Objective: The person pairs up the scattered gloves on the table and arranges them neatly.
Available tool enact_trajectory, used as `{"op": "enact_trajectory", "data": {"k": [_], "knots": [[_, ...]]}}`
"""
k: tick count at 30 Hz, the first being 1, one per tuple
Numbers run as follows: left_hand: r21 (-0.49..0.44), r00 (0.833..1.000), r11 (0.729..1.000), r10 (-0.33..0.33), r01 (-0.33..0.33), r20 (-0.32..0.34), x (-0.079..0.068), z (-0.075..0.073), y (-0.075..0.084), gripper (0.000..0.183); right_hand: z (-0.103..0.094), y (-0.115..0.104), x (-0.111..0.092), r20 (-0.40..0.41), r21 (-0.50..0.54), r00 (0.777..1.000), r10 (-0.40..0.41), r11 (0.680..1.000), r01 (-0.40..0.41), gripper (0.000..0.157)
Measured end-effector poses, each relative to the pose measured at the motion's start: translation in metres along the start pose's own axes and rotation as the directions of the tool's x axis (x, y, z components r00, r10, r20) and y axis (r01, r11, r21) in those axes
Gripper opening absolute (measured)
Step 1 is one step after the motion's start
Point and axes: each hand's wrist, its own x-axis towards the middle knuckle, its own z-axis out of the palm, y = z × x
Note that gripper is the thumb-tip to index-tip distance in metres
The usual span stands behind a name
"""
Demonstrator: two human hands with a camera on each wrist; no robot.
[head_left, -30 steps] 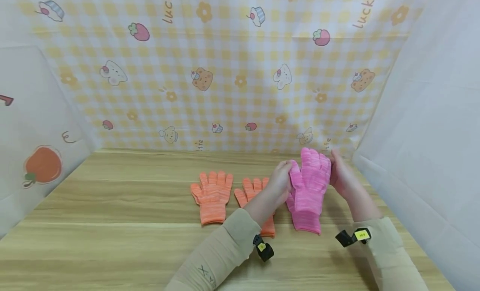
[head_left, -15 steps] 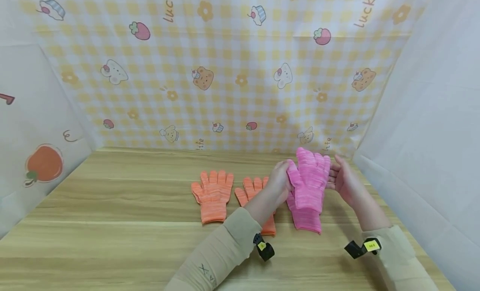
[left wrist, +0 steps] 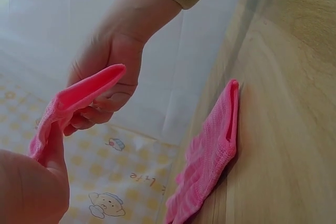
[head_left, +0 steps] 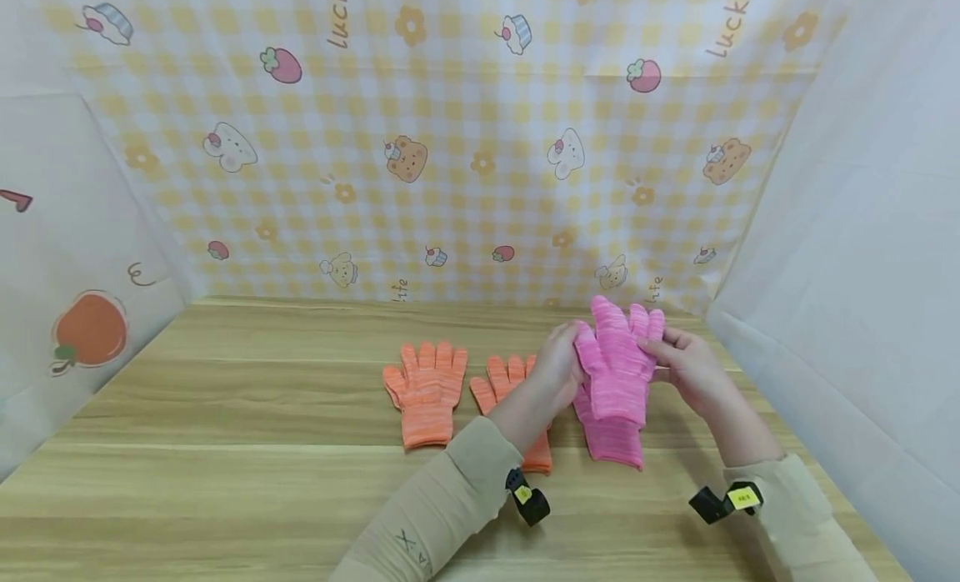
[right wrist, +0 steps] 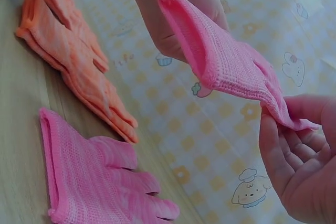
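Observation:
In the head view, a pink knit glove [head_left: 621, 365] is held up off the table with its fingers pointing away. My left hand [head_left: 558, 365] grips it at the thumb side. On the opposite edge my right hand [head_left: 693, 369] pinches the glove near its outer fingers, thumb on top; the right wrist view shows this right hand [right wrist: 304, 156] pinching the fabric. The cuff of the held glove [left wrist: 92, 87] gapes slightly in the left wrist view. Beneath it a second pink glove [head_left: 613, 444] lies on the table, mostly covered in the head view.
Two orange gloves lie flat to the left: one orange glove [head_left: 427, 398] fully visible, the other orange glove [head_left: 504, 378] partly behind my left forearm. The wooden table [head_left: 225, 482] meets a checked cloth [head_left: 480, 207] at the back and a white cloth [head_left: 840, 257] at the right.
My right hand came off the glove's right edge, moved slightly right with fingers spread, then pinched the edge again. The left hand has kept its grip; the held glove shifted slightly left.

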Motion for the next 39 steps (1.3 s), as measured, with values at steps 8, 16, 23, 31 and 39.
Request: {"op": "enact_trajectory", "data": {"k": [8, 16, 23, 31, 39], "knots": [[0.146, 0.996, 0.989, -0.027, 0.014, 0.086, 0.001, -0.003, 0.002, 0.031, -0.002, 0.003, -0.005, -0.018, -0.035, 1.0, -0.025, 0.999, 0.024, 0.012], [0.43, 0.995, 0.9, -0.092, 0.064, 0.045, 0.002, -0.007, 0.001, 0.011, -0.005, 0.008, -0.012, -0.021, -0.089, 0.999, -0.03, 0.996, 0.028, 0.011], [0.605, 0.992, 0.794, -0.111, 0.057, 0.052, 0.004, -0.01, 0.001, 0.035, -0.007, 0.01, -0.015, -0.015, -0.129, 1.0, -0.016, 0.992, 0.014, 0.006], [0.639, 0.992, 0.769, -0.091, 0.013, 0.09, 0.005, -0.012, 0.0, 0.057, -0.005, 0.011, -0.015, -0.002, -0.155, 1.0, 0.011, 0.988, -0.011, 0.005], [0.706, 0.998, 0.707, -0.003, -0.041, 0.062, 0.009, -0.014, -0.002, 0.072, -0.003, 0.016, -0.013, 0.041, -0.178, 0.998, 0.055, 0.983, -0.047, 0.01]]}}
